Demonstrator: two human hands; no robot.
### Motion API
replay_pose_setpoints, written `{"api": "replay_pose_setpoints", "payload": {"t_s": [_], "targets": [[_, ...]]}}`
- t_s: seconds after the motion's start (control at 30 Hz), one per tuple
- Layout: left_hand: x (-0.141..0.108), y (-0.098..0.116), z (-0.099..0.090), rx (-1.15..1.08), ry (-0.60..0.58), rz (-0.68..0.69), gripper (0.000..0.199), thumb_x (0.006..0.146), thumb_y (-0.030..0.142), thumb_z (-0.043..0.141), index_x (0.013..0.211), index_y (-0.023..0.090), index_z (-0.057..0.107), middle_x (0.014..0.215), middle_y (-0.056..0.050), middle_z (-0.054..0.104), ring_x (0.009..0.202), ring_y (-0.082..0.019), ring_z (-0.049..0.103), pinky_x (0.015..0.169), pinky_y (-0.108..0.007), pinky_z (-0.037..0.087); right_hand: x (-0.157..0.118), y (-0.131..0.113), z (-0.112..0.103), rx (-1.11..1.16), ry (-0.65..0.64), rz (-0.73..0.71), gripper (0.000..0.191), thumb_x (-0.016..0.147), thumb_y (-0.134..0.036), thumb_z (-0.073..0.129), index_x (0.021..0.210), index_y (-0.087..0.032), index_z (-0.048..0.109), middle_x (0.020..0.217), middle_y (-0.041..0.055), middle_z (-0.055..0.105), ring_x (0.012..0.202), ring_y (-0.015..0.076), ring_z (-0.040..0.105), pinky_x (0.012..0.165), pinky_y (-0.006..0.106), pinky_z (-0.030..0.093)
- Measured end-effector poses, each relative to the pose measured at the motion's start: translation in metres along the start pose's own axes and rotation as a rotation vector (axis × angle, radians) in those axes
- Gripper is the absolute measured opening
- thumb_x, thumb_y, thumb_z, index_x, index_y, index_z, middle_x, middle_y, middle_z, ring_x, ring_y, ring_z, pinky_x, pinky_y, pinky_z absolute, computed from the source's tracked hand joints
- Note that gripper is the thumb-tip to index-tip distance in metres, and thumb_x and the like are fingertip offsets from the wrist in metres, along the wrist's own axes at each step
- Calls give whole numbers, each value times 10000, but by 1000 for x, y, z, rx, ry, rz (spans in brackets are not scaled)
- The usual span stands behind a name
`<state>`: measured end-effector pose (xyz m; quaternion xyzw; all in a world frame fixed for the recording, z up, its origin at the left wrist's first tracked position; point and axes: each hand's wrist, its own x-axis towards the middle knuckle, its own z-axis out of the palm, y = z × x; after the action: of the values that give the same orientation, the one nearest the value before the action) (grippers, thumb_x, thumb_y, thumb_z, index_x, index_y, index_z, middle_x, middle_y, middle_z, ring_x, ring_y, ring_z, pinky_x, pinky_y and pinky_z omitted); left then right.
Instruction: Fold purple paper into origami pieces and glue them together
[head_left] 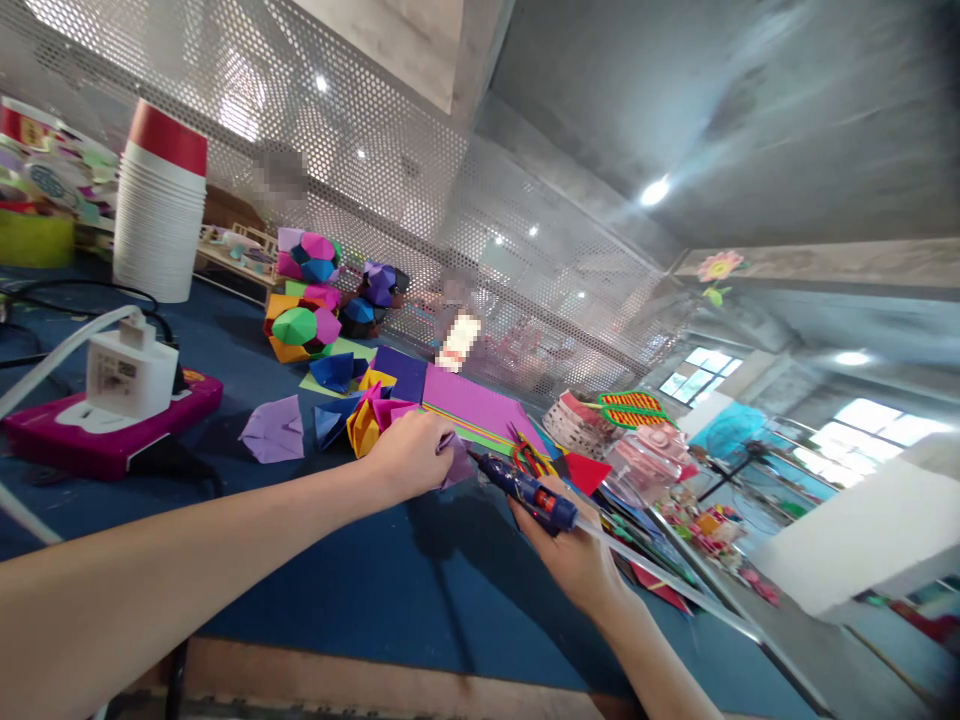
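Pinched in my left hand (409,455) is a folded purple paper piece (456,467), mostly covered by the fingers. My right hand (577,550) is wrapped round a dark blue glue gun (529,490), with a long clear glue stick (667,577) sticking out of its back. The gun's nozzle points left and is close to the purple paper; whether they touch I cannot tell. Beside my left hand lie a yellow and pink folded paper piece (369,425), blue folded pieces (334,372) and a loose purple folded piece (271,430).
Behind my hands is a stack of coloured paper (480,405), with scissors (531,455) at its right end. Finished paper balls (301,328) stand further back. On the left are a magenta power strip (112,420) with a white plug and a tall stack of paper cups (160,215).
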<state>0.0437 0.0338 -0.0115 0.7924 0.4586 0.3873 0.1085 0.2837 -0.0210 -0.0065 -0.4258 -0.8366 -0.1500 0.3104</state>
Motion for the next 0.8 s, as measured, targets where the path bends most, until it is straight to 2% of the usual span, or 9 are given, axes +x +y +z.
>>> {"api": "replay_pose_setpoints", "payload": {"t_s": [0.2, 0.27, 0.37, 0.47, 0.6, 0.8], "targets": [[1, 1, -1, -9, 13, -12, 192, 742, 144, 499, 556, 190, 490, 554, -12, 522, 548, -149, 458, 531, -291, 199, 0, 2, -2, -44, -4, -8, 190, 912, -341, 559, 775, -210, 580, 737, 38, 631, 709, 194, 619, 670, 304, 494], [1, 2, -2, -18, 16, -19, 203, 741, 138, 499, 548, 192, 465, 550, -5, 505, 543, -145, 448, 530, -290, 197, -1, 5, -3, -54, 13, 65, 201, 901, -382, 567, 813, -208, 615, 775, 54, 671, 740, 216, 649, 684, 321, 507], [1, 4, -3, -34, 7, -34, 246, 738, 131, 503, 526, 198, 397, 522, 14, 443, 516, -133, 410, 521, -291, 189, -1, 13, -5, -71, 33, 282, 310, 857, -479, 593, 914, -186, 680, 817, 88, 724, 793, 281, 690, 670, 357, 524], [0, 6, -5, -52, -12, -50, 305, 755, 141, 502, 514, 201, 326, 500, 24, 393, 496, -124, 384, 510, -290, 188, -1, 23, -7, -53, -34, 478, 410, 820, -548, 596, 857, -160, 721, 708, 100, 723, 740, 326, 697, 626, 380, 516], [-1, 9, -8, -66, -38, -67, 338, 767, 152, 508, 515, 202, 289, 494, 27, 372, 498, -118, 375, 505, -283, 203, -4, 40, -10, 3, -92, 537, 422, 802, -537, 605, 889, -146, 737, 737, 95, 738, 762, 327, 700, 668, 386, 517], [0, 11, -9, -57, -62, -79, 304, 787, 183, 510, 533, 201, 343, 509, 20, 408, 517, -126, 418, 507, -278, 228, -13, 57, -13, 68, -131, 601, 434, 826, -504, 565, 903, -111, 733, 839, 97, 751, 784, 295, 695, 707, 373, 525]]}}
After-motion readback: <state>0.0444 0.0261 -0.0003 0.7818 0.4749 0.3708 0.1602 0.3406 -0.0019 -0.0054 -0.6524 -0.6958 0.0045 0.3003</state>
